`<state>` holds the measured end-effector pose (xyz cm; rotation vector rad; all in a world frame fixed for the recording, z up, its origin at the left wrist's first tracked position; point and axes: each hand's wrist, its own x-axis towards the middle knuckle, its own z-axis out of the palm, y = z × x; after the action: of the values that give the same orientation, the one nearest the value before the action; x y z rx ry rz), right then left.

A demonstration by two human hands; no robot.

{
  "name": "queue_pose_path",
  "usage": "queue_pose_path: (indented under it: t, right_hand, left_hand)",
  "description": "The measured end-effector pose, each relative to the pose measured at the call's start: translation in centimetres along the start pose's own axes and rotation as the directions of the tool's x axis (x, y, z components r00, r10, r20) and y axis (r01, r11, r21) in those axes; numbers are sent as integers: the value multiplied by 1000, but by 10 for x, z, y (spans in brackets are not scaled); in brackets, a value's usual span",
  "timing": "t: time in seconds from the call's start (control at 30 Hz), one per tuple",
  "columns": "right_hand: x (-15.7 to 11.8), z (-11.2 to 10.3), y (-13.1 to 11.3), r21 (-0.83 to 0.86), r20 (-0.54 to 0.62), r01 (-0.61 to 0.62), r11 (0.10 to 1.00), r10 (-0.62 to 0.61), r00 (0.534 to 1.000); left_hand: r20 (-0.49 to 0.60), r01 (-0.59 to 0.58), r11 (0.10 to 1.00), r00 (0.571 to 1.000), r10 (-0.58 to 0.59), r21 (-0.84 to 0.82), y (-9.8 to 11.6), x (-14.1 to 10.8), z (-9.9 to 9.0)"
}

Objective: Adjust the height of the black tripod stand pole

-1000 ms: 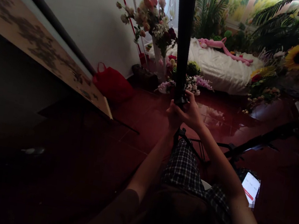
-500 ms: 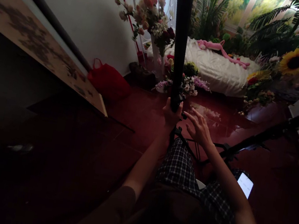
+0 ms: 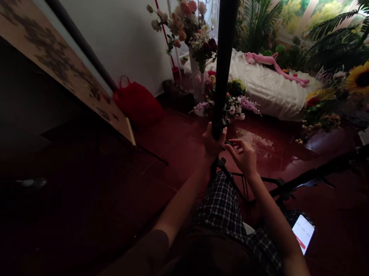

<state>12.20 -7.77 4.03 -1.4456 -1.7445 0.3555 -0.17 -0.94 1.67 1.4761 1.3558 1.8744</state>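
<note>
A thick black pole (image 3: 223,55) rises through the middle of the view. My left hand (image 3: 213,141) is wrapped round it at a dark joint. Just to the right, my right hand (image 3: 243,157) pinches a small dark knob (image 3: 228,143) that sticks out from the joint. Below my hands, black struts (image 3: 233,181) run to a second black pole (image 3: 327,165) slanting up to the right. A lit phone (image 3: 303,232) lies by my right thigh, over the plaid cloth (image 3: 222,200) on my legs.
A red bag (image 3: 138,102) sits on the dark red floor (image 3: 165,144) beside a slanted painted panel (image 3: 69,68). Flowers in a white vase (image 3: 195,67), a white-covered bed (image 3: 265,88) with a pink plush toy (image 3: 276,65), and sunflowers (image 3: 366,78) stand ahead.
The fingers of my right hand, spread before, have closed on the small knob. Red has appeared on the phone's screen. The view has shifted slightly.
</note>
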Motion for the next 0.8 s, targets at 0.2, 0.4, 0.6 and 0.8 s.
queue_pose_path:
  t: [0.2,0.4,0.6,0.8]
  right_hand:
    - [5,4,-10,-123,42,-162,979,168,985]
    - [24,3,-19,-21,190,-327,945,325,926]
    - [12,-43,7,246,483,-484,840,327,812]
    - [-75,-104,50,239,539,-525,817,338,771]
  left_hand:
    - [-5,-6,999,1000,6,-37,2,1,0]
    - [17,3,998,1000,-2,-60,4,0,-2]
    - [27,34,998,999,-32,-54,-8,-10,-1]
    - [-74,56,997,996,-53,44,-17,-75,1]
